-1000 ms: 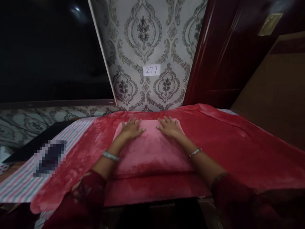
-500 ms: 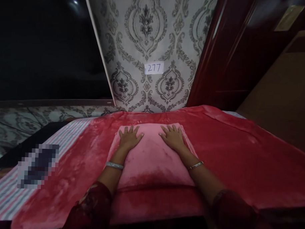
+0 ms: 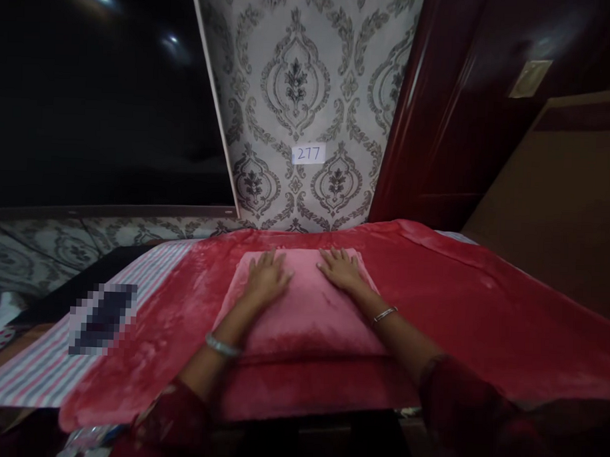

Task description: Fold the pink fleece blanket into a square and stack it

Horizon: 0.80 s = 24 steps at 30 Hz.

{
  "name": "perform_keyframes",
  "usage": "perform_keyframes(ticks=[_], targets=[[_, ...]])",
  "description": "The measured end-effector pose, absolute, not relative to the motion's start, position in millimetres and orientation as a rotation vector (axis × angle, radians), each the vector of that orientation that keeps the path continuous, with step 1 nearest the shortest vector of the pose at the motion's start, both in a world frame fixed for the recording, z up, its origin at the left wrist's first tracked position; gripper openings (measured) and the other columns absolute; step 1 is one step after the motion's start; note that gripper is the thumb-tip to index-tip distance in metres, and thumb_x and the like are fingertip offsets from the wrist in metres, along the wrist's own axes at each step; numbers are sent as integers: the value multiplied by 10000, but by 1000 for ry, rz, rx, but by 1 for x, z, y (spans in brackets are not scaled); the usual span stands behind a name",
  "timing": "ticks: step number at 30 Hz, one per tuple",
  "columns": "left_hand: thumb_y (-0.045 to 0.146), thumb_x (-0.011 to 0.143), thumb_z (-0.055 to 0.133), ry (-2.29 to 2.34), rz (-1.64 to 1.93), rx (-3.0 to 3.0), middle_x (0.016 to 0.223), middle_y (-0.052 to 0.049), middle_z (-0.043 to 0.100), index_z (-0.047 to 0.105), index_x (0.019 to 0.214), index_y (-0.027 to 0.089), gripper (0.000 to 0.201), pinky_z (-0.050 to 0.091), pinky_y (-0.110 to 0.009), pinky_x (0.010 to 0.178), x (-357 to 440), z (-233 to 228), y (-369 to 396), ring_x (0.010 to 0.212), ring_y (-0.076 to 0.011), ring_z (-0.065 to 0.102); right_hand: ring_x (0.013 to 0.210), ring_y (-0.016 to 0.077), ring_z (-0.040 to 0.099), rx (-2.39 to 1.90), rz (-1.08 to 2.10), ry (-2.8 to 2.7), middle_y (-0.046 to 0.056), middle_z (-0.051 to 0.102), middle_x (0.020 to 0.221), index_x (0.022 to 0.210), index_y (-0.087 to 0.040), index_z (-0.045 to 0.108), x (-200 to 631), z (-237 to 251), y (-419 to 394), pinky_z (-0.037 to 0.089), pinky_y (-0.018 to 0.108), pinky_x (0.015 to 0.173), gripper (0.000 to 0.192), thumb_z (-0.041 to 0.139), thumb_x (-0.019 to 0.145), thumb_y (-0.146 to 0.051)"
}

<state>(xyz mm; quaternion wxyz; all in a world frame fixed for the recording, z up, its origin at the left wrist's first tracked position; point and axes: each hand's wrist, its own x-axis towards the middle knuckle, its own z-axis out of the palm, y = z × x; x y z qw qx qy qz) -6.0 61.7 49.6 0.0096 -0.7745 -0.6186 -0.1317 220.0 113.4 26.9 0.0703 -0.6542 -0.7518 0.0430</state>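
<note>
A folded pink plush blanket (image 3: 307,308) lies in front of me on a larger red plush blanket (image 3: 442,306). On its upper left part rests my left hand (image 3: 268,277), palm down with the fingers apart. My right hand (image 3: 342,270) lies flat near the upper right corner, fingers spread. Both hands touch the top of the fabric and neither grips it. A bangle circles each wrist.
Under the red blanket, a striped cloth (image 3: 30,372) shows at the left, with a pixelated dark object (image 3: 104,318) on it. A large black screen (image 3: 99,114) hangs behind. A paper marked 277 (image 3: 308,153) is on the wall; a cardboard panel (image 3: 561,197) leans at right.
My left hand has slid slightly right on the pink blanket, and its fingers are a little closer together. My right hand stays near the upper right corner. The camera view has shifted slightly.
</note>
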Motion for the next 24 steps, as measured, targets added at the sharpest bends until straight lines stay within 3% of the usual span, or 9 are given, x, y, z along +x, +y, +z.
perform_keyframes(ticks=[2, 7, 12, 24], targets=[[440, 1000, 398, -1711, -407, -2588, 1576, -143, 443, 481, 1492, 214, 547, 273, -552, 1210, 3, 42, 23, 1476, -305, 368, 1536, 343, 187, -1857, 150, -2309, 92, 234, 1680, 1611, -327, 259, 212, 35, 114, 209, 624, 1175, 624, 248, 1036, -570], [401, 936, 566, -1501, -455, -2601, 1611, -125, 388, 436, 1526, 273, 618, 252, -662, 1192, 23, -8, -40, 1495, -379, 315, 1553, 320, 137, -1545, 185, -2546, 39, 234, 1683, 1575, -355, 349, 184, 39, 123, 166, 618, 1199, 571, 326, 1035, -540], [422, 930, 560, -1526, -530, -2448, 1579, -147, 431, 516, 1479, 266, 572, 291, -683, 1163, 32, -42, -42, 1466, -418, 358, 1546, 319, 169, -1500, 262, -2602, 31, 229, 1684, 1584, -349, 327, 176, 15, 130, 133, 629, 1204, 582, 325, 1034, -539], [411, 931, 560, -1531, -541, -2475, 1551, -126, 478, 572, 1427, 274, 515, 309, -663, 1168, 32, -42, -43, 1458, -395, 382, 1537, 306, 203, -1490, 177, -2594, 54, 292, 1663, 1579, -334, 342, 176, 0, 129, 126, 613, 1208, 580, 322, 1032, -526]])
